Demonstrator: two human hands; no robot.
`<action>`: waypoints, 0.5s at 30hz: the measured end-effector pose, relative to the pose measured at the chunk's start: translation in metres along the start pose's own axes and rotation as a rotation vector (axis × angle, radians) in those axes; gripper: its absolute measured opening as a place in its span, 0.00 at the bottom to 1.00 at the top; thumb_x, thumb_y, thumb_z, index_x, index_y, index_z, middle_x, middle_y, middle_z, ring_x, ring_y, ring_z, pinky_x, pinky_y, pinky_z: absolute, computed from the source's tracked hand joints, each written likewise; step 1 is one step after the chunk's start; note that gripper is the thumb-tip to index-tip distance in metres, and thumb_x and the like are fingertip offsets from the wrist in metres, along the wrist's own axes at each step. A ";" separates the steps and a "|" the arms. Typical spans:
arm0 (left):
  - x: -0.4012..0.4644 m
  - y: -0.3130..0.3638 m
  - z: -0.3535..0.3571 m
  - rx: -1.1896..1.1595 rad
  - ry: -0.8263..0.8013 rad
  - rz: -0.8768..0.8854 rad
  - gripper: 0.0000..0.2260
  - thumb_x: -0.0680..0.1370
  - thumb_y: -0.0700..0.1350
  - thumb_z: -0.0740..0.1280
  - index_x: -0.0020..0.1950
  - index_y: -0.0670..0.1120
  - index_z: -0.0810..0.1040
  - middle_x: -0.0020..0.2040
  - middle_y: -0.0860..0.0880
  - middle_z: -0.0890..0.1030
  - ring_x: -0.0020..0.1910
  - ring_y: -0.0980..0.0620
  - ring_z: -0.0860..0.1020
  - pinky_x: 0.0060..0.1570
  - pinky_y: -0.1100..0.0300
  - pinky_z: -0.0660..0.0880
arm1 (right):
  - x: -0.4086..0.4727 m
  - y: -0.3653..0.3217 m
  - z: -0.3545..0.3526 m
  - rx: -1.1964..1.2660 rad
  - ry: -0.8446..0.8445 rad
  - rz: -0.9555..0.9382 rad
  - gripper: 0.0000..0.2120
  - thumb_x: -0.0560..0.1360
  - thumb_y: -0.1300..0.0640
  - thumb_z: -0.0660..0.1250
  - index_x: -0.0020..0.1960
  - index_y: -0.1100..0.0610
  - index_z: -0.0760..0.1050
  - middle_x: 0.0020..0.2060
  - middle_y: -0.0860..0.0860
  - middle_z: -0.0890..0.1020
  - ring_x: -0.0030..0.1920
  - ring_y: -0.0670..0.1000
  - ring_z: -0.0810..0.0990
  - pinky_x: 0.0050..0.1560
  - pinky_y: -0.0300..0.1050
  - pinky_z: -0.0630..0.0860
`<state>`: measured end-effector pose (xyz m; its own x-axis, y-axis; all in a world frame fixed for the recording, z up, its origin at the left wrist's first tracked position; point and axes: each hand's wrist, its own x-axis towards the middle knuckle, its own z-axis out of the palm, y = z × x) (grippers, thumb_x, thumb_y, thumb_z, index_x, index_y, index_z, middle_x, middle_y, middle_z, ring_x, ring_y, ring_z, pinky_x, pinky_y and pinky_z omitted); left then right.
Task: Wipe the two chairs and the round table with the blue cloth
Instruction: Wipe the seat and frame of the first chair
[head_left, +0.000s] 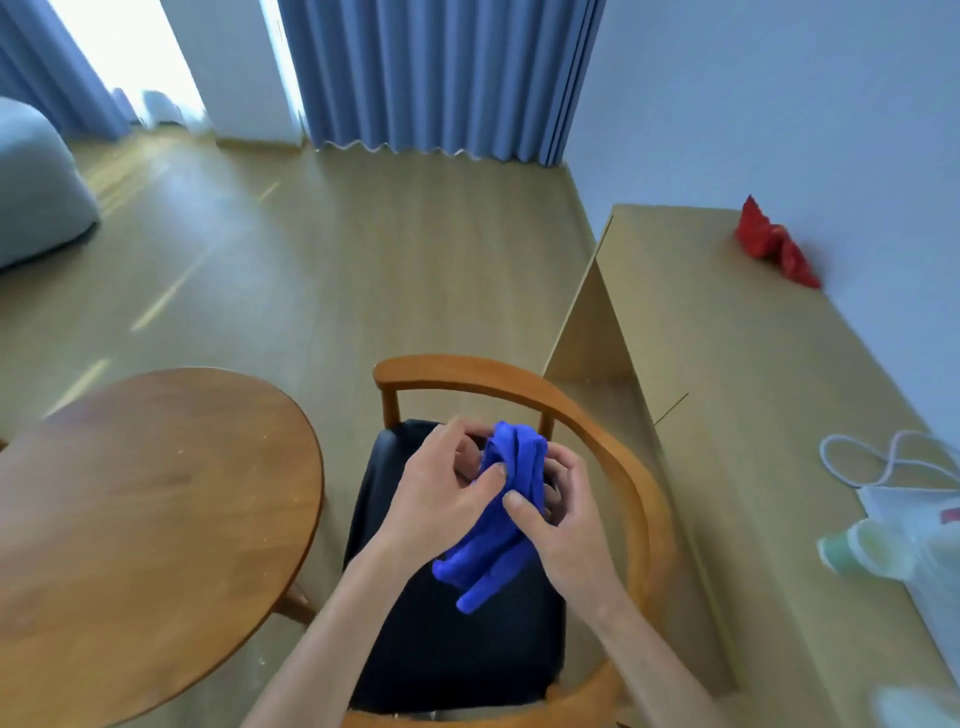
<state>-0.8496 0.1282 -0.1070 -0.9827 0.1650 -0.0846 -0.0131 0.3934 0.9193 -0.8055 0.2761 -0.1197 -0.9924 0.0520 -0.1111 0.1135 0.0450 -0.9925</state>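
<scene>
While both hands, left hand (441, 483) and right hand (561, 514), pinch the bunched blue cloth (498, 514) above the chair seat (415, 634), a loose fold could slip free.

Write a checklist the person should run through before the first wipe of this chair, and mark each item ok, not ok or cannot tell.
1. Blue cloth in hand: ok; the left hand and right hand both grip it.
2. Cloth folded into a flat pad: not ok; it is bunched, with ends hanging loose.
3. Cloth damp: cannot tell.
4. Black seat of the chair free of objects: ok where it shows; the hands hide part.
5. Round table within reach at the left: ok, it seems.
6. Second chair located: cannot tell; only one shows.
</scene>
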 end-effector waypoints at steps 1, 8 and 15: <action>-0.007 0.010 0.000 0.029 0.014 0.037 0.08 0.75 0.45 0.69 0.52 0.55 0.75 0.42 0.55 0.77 0.42 0.55 0.78 0.45 0.61 0.78 | -0.006 -0.009 -0.003 0.018 -0.006 -0.003 0.22 0.73 0.60 0.71 0.63 0.50 0.69 0.56 0.46 0.80 0.56 0.45 0.80 0.52 0.36 0.76; -0.070 0.064 -0.013 0.037 0.130 0.094 0.11 0.76 0.35 0.63 0.44 0.53 0.73 0.45 0.54 0.79 0.43 0.56 0.78 0.40 0.71 0.72 | -0.055 -0.051 -0.026 0.016 0.056 -0.069 0.07 0.79 0.58 0.65 0.56 0.52 0.73 0.47 0.47 0.82 0.47 0.46 0.81 0.47 0.38 0.77; -0.110 0.083 -0.059 0.004 0.130 0.116 0.17 0.76 0.33 0.63 0.41 0.58 0.74 0.40 0.56 0.80 0.42 0.48 0.79 0.44 0.56 0.75 | -0.071 -0.074 -0.046 -0.100 0.207 -0.086 0.05 0.76 0.64 0.67 0.49 0.56 0.77 0.40 0.46 0.83 0.42 0.45 0.81 0.39 0.31 0.75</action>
<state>-0.7535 0.0894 0.0009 -0.9932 0.0911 0.0725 0.1021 0.3825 0.9183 -0.7410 0.3153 -0.0355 -0.9691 0.2468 -0.0035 0.0433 0.1560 -0.9868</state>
